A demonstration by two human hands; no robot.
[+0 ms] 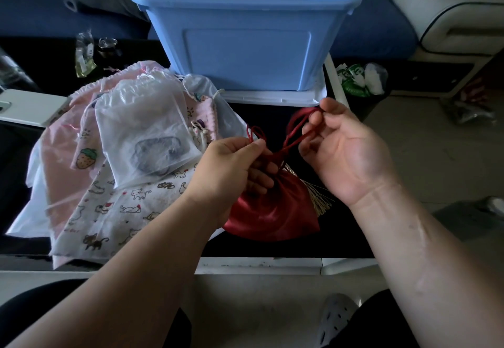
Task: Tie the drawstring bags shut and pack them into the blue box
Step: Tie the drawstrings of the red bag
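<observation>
Red satin bag [272, 211], neck cinched, lies nearest me, red cords [289, 132] looped above it. Pile of pink, white, cat-print bags [122, 143] flat to its left. Blue box [245, 42] behind, upright, open.

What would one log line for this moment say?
step: tying red bag | left hand: pinches cord | right hand: pinches cord | blue box: behind bag

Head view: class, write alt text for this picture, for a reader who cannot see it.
Two hands tie the red cord of a red bag on a dark table, the left hand pinching one loop and the right hand the other. A pile of bags lies to the left; a blue box stands behind.
</observation>
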